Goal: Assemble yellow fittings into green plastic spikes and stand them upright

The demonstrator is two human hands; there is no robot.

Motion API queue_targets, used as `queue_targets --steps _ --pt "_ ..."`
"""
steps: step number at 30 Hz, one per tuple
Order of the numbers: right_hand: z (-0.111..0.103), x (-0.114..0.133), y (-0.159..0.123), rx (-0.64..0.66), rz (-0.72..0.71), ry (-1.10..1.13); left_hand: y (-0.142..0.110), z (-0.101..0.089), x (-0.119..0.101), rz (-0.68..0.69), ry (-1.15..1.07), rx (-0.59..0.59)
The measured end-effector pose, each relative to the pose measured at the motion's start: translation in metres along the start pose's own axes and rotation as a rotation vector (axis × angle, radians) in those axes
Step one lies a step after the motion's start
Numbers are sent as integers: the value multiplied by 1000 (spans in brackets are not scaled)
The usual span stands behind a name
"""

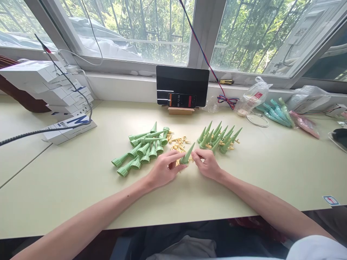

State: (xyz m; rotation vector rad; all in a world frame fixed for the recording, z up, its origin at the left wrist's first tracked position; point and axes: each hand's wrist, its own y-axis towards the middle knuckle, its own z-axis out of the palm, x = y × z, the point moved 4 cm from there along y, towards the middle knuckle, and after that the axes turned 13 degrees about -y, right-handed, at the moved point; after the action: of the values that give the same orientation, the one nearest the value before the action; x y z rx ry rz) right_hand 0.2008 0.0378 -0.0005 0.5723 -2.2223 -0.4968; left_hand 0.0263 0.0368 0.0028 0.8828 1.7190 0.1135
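Left hand [168,166] clamped on a tilted green cone [187,154] above desk [173,202], right hand [207,164] curled with fingertips pinched just beside it, contents hidden, forearms angled inward, yellow pieces [177,143] just behind the cone.

Hands: two, left [168,167] and right [207,164]. Tapered green plastic spikes: one held [187,155]; left heap [121,160], at least twelve; right standing cluster [227,143], at least eight; overlap prevents exact counts. Small pale-yellow plastic pegs [178,145]: many, too jumbled to count. Flat black tablet [183,81]: one. Dark lit-screen phone [186,100]: one. Yellow-and-black utility knife [227,82]: one.
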Motion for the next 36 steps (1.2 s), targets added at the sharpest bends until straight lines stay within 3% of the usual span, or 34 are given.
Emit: queue_targets --steps 8,17,26,36 --pt "1 -2 0 12 25 -11 0 1 -4 48 10 36" --pt "-4 -2 0 -11 137 117 5 -4 -4 -50 -95 -78" --pt "-3 4 1 58 15 138 5 -7 1 -315 -322 -77" --pt "0 -1 0 72 -10 85 5 -8 -1 -272 -319 -57"
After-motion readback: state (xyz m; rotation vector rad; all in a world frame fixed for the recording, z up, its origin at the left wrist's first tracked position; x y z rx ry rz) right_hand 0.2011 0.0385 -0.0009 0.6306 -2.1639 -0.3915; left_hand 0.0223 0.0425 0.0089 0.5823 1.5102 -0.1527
